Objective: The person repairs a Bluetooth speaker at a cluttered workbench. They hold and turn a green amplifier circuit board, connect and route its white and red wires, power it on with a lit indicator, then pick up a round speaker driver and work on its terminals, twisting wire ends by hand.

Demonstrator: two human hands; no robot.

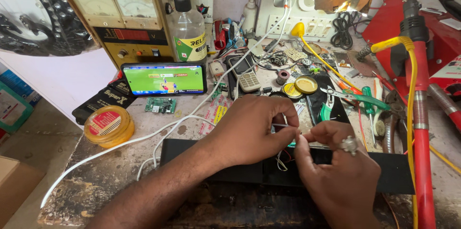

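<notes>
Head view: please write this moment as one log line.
left hand: pinches thin wires | right hand: fingers meet left | below: long black device | bench: phone lit

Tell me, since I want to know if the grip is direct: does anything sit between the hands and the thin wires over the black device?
Nothing visible does. The left hand and right hand both pinch the thin wires directly with bare fingertips above the long black device. The exact contact spot is partly hidden by the fingers.

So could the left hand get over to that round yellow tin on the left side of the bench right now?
Probably yes. The yellow tin sits in the open, with only bare bench and a white cable between it and the left hand, though that hand is pinching thin wires.
</notes>
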